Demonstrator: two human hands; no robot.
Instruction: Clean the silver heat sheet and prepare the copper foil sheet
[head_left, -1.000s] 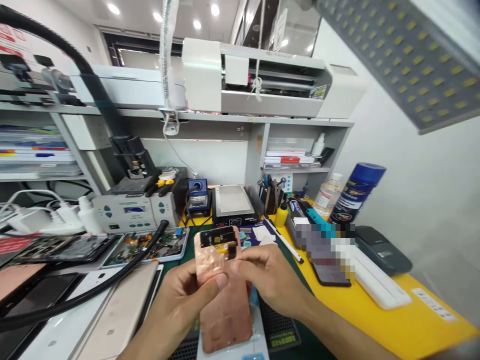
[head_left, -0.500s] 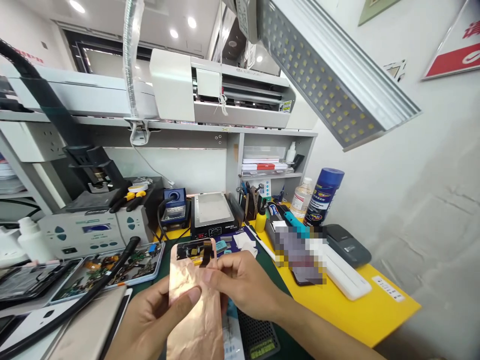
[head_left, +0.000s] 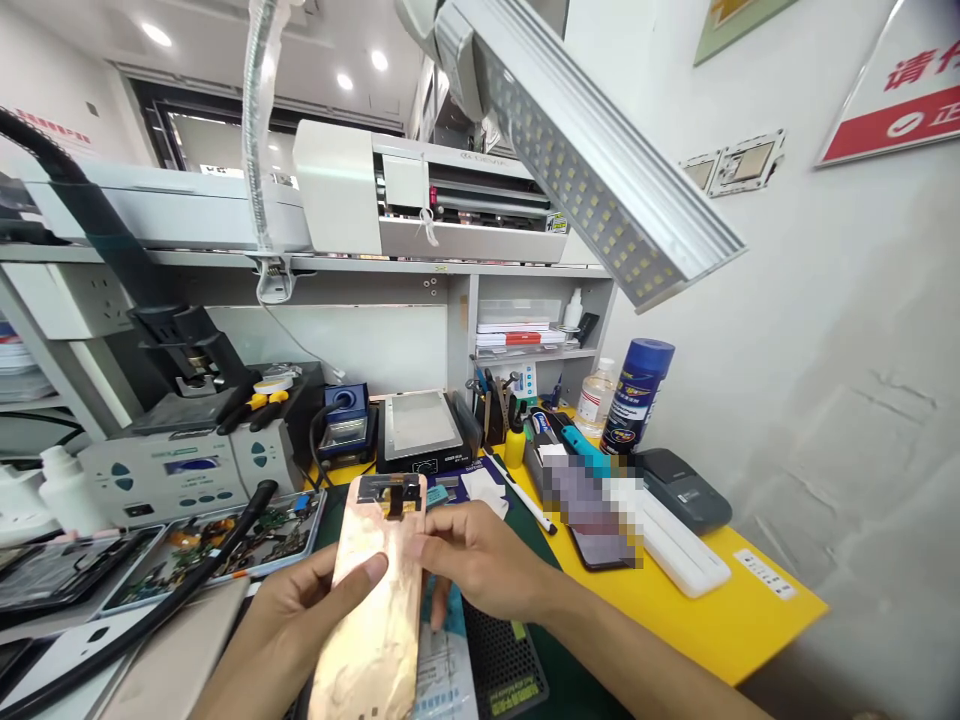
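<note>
Both hands work at the copper-faced phone panel, so steadiness counts most here. The left hand [head_left: 322,610] has its thumb laid across the face and its other fingers curled behind the left edge; that grip is best kept firm but flat, to spare the thin panel any twisting. The right hand [head_left: 480,555] has its fingers drawn narrow, thumb and forefinger pinching the right edge near the upper end. Small, even pressure there seems wise, with the thumb clear of the short dark flex cable [head_left: 393,503], which probably creases or tears easily.

The copper-faced phone panel [head_left: 375,610] is held tilted over the counter [head_left: 697,650], above a green mat [head_left: 574,680], with a black perforated pad [head_left: 499,655] and a printed packet [head_left: 448,665] lying just beside it. Its face is shiny, almost gold where light catches it, wrinkled in the lower half, with rounded upper corners. A black window [head_left: 370,492] crosses the top end. Its underside is hidden.
</note>
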